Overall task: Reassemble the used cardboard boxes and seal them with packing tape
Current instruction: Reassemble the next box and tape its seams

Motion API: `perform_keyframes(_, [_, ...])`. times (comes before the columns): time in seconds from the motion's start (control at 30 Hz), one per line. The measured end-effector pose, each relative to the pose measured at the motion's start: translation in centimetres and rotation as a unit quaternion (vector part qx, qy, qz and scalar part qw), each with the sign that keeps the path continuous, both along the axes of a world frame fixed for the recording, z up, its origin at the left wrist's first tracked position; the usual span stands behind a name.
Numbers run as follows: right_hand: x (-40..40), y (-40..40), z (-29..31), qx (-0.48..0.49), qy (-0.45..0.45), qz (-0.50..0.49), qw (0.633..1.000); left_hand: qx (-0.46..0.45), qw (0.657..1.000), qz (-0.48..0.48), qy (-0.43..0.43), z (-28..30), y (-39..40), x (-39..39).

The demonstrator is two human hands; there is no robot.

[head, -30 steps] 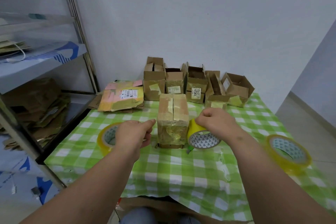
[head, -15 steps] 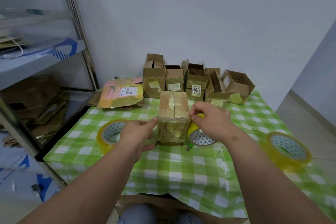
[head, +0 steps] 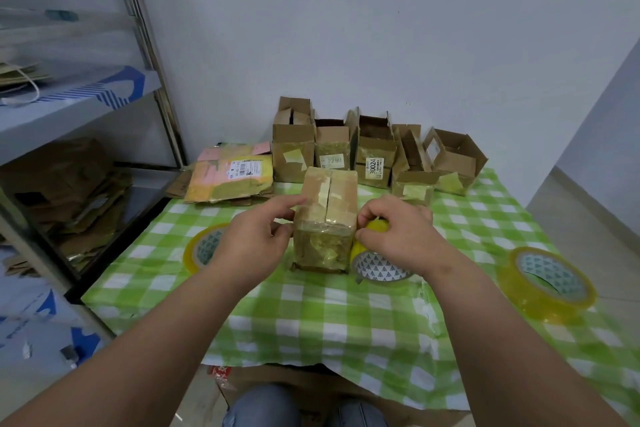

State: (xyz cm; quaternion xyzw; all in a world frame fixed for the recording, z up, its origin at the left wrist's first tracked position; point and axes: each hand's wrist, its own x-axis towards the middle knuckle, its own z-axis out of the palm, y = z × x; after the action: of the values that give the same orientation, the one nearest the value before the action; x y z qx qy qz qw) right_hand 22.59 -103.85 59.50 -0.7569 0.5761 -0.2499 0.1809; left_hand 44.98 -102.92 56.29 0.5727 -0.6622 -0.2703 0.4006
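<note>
Checked table [head: 311,315] | left hand [head: 256,246] risen, forefinger on box [head: 327,218] | right hand [head: 398,232] grip pinching tape roll [head: 377,267]

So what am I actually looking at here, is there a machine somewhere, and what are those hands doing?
There is no machine: a person wears a camera on the head, looking forward and down at their own two bare hands. On the green checked tablecloth stands a closed cardboard box. The left hand touches the box's left side with its fingers extended. The right hand has its grip on a yellow tape roll beside the box's right side. Two spare rolls lie on the cloth, one left and one right. Along the wall stands a row of open boxes, with flattened cardboard to their left.
</note>
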Motion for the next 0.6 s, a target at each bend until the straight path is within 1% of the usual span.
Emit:
perform_keyframes(0.2, [-0.5,-0.1,-0.1,0.009,-0.008,0.001,1.0,0.021,0.997,-0.07,-0.026,0.9,-0.3,0.9])
perform_keyframes(0.33, [-0.6,0.1,0.0,0.011,-0.005,-0.003,1.0,0.005,0.998,-0.056,-0.037,0.6,-0.8,0.8])
perform_keyframes(0.47, [-0.8,0.2,0.0,0.014,-0.007,-0.001,1.0,-0.006,0.999,-0.037,-0.018,0.2,-0.9,0.3])
perform_keyframes(0.6, [-0.9,0.1,-0.1,0.007,0.002,-0.006,1.0,-0.023,0.998,-0.033,-0.04,0.2,-1.1,0.1])
